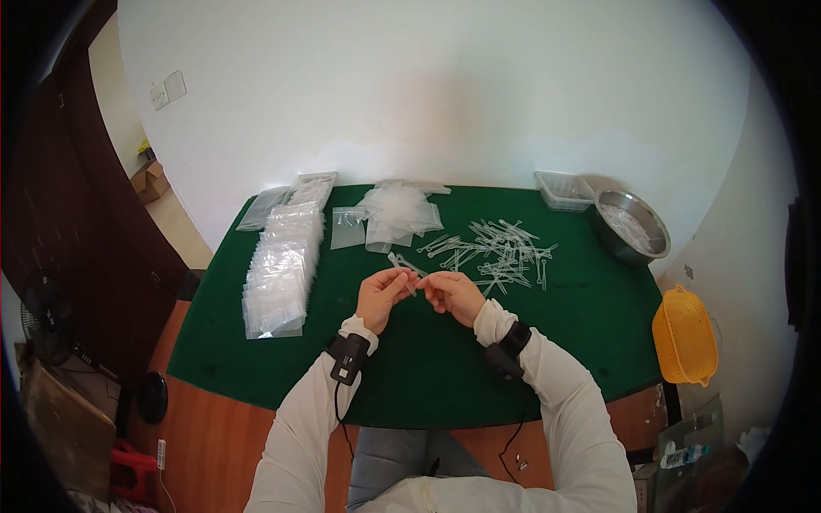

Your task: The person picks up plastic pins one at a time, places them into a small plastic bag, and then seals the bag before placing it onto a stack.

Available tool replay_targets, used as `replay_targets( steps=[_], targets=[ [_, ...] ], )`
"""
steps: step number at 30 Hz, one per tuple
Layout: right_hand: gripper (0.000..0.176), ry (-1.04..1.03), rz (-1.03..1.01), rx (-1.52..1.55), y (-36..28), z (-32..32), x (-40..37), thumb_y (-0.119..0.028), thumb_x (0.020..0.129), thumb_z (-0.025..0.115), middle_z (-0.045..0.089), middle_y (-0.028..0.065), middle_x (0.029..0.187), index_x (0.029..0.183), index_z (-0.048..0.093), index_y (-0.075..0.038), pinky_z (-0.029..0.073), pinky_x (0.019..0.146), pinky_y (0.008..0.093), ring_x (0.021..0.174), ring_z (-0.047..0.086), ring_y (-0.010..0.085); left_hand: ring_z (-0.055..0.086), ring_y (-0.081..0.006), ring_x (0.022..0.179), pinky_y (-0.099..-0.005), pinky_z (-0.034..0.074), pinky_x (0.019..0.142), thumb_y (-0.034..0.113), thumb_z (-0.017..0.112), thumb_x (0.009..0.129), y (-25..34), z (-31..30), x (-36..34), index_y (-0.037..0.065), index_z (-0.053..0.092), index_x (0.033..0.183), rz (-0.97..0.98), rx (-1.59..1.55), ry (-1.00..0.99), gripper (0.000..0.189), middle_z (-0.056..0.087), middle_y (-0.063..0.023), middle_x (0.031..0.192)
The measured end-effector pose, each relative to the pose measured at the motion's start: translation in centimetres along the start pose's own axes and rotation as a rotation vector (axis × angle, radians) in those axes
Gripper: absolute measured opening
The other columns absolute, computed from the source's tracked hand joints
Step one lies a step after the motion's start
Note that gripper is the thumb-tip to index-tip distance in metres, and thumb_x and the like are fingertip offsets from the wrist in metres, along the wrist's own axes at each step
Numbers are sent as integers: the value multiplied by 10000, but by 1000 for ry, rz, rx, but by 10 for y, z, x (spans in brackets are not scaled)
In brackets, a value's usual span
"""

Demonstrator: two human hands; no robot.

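Observation:
My left hand (382,297) is closed in a pinch on small clear plastic sticks with looped ends (400,261), which poke out above the fingertips. Close beside it, my right hand (456,296) has its fingers pressed together at the lower right end of one stick; the exact grip is partly hidden. Just beyond the right hand lies a loose pile of similar clear looped sticks (505,250). Behind the hands is a heap of clear plastic bags (398,214). To the left, a long overlapping row of filled clear bags (280,269) runs toward the front.
A green cloth (428,376) covers the table. At the back right stand a white plastic basket (564,202) and a metal bowl (657,248) with clear items inside. A yellow basket (686,338) sits off the right edge. Behind the table rises a white wall (428,103).

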State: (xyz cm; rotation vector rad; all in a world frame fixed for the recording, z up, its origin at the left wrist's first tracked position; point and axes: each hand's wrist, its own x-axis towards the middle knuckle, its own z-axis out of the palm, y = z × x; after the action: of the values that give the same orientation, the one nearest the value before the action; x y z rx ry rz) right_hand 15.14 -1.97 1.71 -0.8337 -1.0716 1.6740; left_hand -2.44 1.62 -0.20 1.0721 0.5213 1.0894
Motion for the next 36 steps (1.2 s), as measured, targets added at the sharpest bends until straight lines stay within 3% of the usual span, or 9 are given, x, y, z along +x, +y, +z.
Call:
replay_targets(
  steps=[8, 11, 16, 19, 36],
  targets=[
    [114, 198, -149, -118, 12, -5, 6, -125, 779, 599, 560, 9, 683, 806, 619, -16, 380, 517, 199, 566, 475, 74, 575, -186, 909, -302, 465, 806, 132, 506, 865, 4, 6, -3, -15, 546, 1002, 4, 7, -86, 205, 586, -107, 988],
    [111, 70, -302, -570, 19, -8, 8, -123, 761, 625, 578, 4, 714, 806, 622, -21, 381, 540, 188, 579, 479, 69, 574, -185, 911, -304, 464, 809, 134, 511, 862, 1, 4, -2, -14, 545, 1009, 38, 45, -95, 211, 583, -111, 1007],
    [114, 20, -267, -401, 17, -4, 7, -130, 752, 640, 580, -4, 713, 813, 621, -35, 372, 530, 184, 579, 476, 63, 575, -185, 904, -305, 465, 807, 136, 517, 859, 1, 2, -1, -11, 548, 1007, 33, 15, -49, 211, 585, -112, 998],
    [117, 38, -139, -227, 10, -6, 4, -131, 760, 638, 584, 4, 723, 818, 606, -35, 373, 541, 188, 581, 474, 63, 574, -185, 901, -306, 466, 810, 131, 527, 853, 2, 3, -2, -11, 556, 995, 6, -16, -83, 203, 589, -115, 982],
    [122, -42, -9, -246, 7, -11, 5, -125, 732, 660, 590, -6, 719, 803, 590, -55, 355, 492, 181, 582, 492, 52, 582, -137, 796, -248, 462, 753, 71, 553, 826, -2, 2, -2, -37, 583, 978, 67, 167, -159, 189, 624, -97, 881]
  ],
)
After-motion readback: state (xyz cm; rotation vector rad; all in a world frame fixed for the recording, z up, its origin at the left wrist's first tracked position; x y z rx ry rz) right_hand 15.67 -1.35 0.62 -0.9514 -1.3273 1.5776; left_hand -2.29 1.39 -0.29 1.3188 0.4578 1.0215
